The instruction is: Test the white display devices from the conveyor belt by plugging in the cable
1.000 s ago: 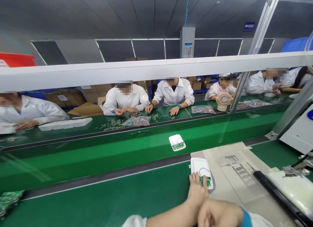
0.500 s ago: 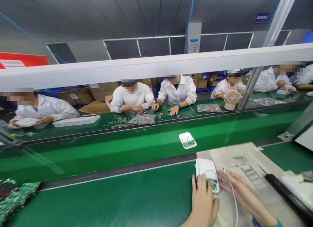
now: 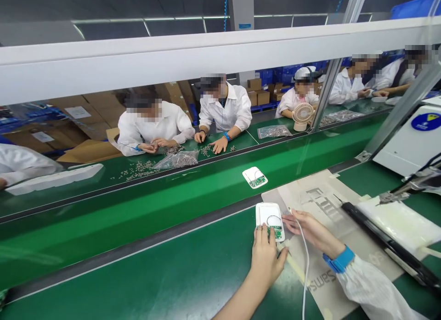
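A white plastic housing (image 3: pixel 263 210) with rounded corners lies near the table's far edge. Inside it sit a green circuit board (image 3: pixel 276 233) and a thin curved dark wire. My left hand (image 3: pixel 264 258) rests on its lower end, fingers stretched out over the board and hiding part of it. Just right of the housing is my right hand (image 3: pixel 312 228), with a white cable (image 3: pixel 306 265) pinched between thumb and fingers. The cable's end points up past the fingertips and its length hangs toward me. A blue band circles my right wrist.
A second housing with a board (image 3: pixel 255 177) lies on the green conveyor belt (image 3: pixel 193 196). On the right are a printed cardboard sheet (image 3: pixel 319 283), a long black tool (image 3: pixel 375 232) and a white machine (image 3: pixel 409 136). Across the belt, several people in white coats handle small parts.
The camera view has swung right and downward, so everything sits further left and higher. Both hands keep about the same place at the housing, and the right still holds the cable.
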{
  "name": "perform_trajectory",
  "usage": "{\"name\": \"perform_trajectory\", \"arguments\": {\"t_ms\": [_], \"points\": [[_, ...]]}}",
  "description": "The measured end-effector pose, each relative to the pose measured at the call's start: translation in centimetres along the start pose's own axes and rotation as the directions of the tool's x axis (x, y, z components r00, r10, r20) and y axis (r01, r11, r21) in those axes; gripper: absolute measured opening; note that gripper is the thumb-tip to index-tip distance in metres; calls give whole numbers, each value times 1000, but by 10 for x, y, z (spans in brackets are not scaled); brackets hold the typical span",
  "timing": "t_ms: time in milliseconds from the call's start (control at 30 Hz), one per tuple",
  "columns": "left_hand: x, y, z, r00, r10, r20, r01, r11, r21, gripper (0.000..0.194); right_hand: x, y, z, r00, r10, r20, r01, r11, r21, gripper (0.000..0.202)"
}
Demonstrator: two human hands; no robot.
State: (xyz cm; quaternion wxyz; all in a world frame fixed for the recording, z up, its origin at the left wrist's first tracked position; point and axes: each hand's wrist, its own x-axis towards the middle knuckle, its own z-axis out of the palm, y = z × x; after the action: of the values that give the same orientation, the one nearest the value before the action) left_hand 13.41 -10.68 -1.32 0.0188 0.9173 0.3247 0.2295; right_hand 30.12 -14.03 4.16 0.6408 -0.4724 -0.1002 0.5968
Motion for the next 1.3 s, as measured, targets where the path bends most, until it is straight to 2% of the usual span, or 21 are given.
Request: {"name": "perform_trajectory", "arguments": {"t_ms": [267, 400, 467, 533, 600, 633, 667, 700, 767, 800, 833, 933, 1033, 1100, 1167, 1300], "points": [[0, -5, 10, 994, -17, -107, 27, 996, 87, 50, 5, 6, 0, 982, 121, 144, -126, 992, 29, 10], [-1, -12, 8, 986, -6, -168, 29, 990, 136, 30, 2, 10, 6, 956, 165, 245, -179, 983, 40, 10], [1, -18, 0, 986, -60, -157, 67, 997, 39, 32, -3, 8, 14, 943, 167, 287, -188, 981, 49, 9], [7, -26, -14, 973, -220, -76, 204, 963, -175, 29, -11, 3, 28, 929, 172, 327, -191, 981, 29, 10], [16, -37, -34, 913, -407, 25, 374, 810, -452, 23, -19, -3, 49, 925, 148, 351, -144, 989, -38, 13], [21, -43, -45, 870, -487, 75, 429, 674, -601, 20, -24, -6, 61, 926, 111, 362, -89, 993, -77, 14], [26, -49, -58, 824, -551, 136, 454, 497, -739, 20, -29, -9, 74, 923, 57, 380, -17, 994, -110, 17], [30, -54, -72, 781, -589, 208, 446, 293, -846, 23, -34, -12, 88, 920, 0, 392, 57, 989, -134, 21], [34, -64, -102, 717, -595, 363, 382, -101, -919, 34, -44, -16, 115, 920, -115, 375, 187, 969, -160, 27], [34, -67, -118, 701, -585, 408, 340, -229, -912, 40, -49, -18, 128, 921, -174, 349, 244, 955, -170, 26], [32, -69, -134, 694, -587, 417, 291, -302, -908, 43, -55, -18, 139, 916, -225, 332, 295, 939, -177, 25], [23, -68, -175, 683, -634, 363, 149, -365, -919, 45, -71, -14, 161, 882, -317, 348, 411, 878, -244, 20], [13, -60, -199, 666, -649, 368, 107, -405, -908, 43, -85, -4, 165, 856, -246, 455, 454, 780, -431, 18], [9, -54, -207, 670, -633, 389, 113, -431, -895, 41, -90, 1, 162, 836, -190, 514, 493, 670, -555, 19], [8, -49, -211, 667, -628, 402, 106, -453, -885, 40, -93, 3, 158, 818, -209, 536, 550, 557, -622, 20], [11, -43, -216, 612, -664, 430, 59, -504, -862, 44, -92, 1, 156, 794, -260, 549, 605, 429, -671, 22]]}}
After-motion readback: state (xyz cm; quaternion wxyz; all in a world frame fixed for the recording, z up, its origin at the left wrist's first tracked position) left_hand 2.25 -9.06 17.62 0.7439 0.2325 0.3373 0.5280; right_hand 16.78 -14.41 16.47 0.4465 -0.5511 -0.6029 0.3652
